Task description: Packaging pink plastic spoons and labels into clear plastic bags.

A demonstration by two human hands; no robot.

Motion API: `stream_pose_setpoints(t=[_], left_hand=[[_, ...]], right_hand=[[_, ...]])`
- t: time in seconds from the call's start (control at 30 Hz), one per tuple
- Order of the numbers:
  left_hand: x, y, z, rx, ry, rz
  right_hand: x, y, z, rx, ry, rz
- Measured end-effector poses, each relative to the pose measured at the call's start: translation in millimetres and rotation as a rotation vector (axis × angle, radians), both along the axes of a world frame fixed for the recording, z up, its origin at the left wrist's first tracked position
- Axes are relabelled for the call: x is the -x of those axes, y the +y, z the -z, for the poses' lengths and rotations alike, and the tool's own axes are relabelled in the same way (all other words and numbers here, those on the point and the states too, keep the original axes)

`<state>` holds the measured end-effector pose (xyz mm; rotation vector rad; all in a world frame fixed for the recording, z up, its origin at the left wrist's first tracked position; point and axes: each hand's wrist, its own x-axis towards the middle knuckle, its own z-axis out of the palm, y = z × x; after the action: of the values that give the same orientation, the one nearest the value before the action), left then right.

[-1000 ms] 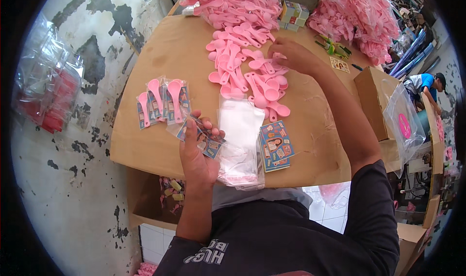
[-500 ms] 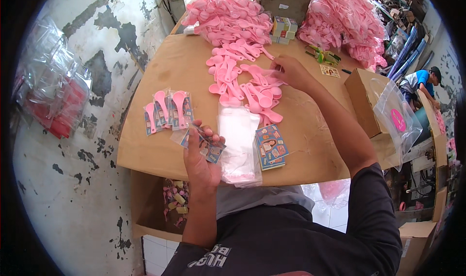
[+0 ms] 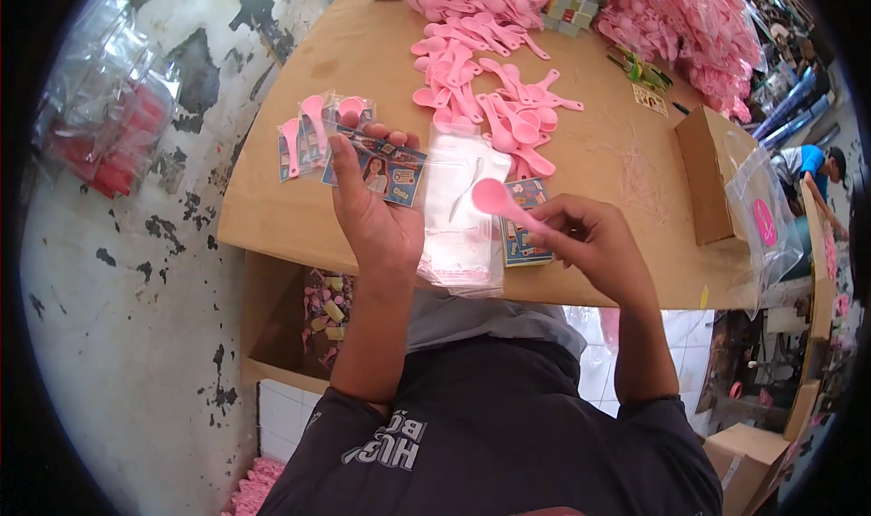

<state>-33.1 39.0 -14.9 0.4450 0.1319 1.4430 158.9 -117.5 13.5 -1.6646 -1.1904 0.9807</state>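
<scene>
left hand [image 3: 376, 221]: closed on flat printed card in clear plastic sleeve [image 3: 383, 173], above brown worktop [image 3: 363, 72]
right hand [image 3: 590, 239]: pinching small pink plastic spoon [image 3: 501, 200] by handle
handling: spoon light, stiff; sleeve probably slippery, grip edges

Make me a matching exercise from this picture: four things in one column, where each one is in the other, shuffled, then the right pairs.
Things:
1. printed card
2. single pink spoon
3. stack of clear bags
4. bagged spoon packs

Places:
A. lying on the table between the hands
B. held in the right hand
C. on the table's left part
D. held in the left hand

Pairs: 1-D, 2-B, 3-A, 4-C
</scene>
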Motion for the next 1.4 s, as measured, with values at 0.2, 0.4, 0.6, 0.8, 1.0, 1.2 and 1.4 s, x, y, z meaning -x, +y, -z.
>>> stream_pose_setpoints(t=[0.2,0.4,0.6,0.8,1.0,1.2,1.4], left_hand=[[-9.4,-12.9,4.7,-0.007,0.011,0.162],[-15.6,-25.2,3.3,-0.043,0.039,0.230],[-22.2,-34.8,2.1,0.069,-0.069,0.433],[-27.5,-40.0,5.7,0.121,-0.029,0.489],[-28.8,-24.3,18.8,0.235,-0.036,0.526],[-22.6,-13.8,14.0,0.229,-0.091,0.630],[-34.7,-31.5,-5.7,0.186,0.031,0.791]], right_hand=[[26.1,2.6,3.9,-0.128,0.141,-0.082],[33.7,6.1,13.3,-0.265,0.475,-0.059],[53.1,19.8,30.2,-0.359,0.277,0.134],[56.8,23.5,39.5,-0.535,0.078,0.262],[39.6,16.7,29.0,-0.954,-0.639,0.079],[14.2,-9.8,24.2,-0.965,-0.483,0.263],[5.3,11.5,13.1,-0.760,-0.818,0.086]])
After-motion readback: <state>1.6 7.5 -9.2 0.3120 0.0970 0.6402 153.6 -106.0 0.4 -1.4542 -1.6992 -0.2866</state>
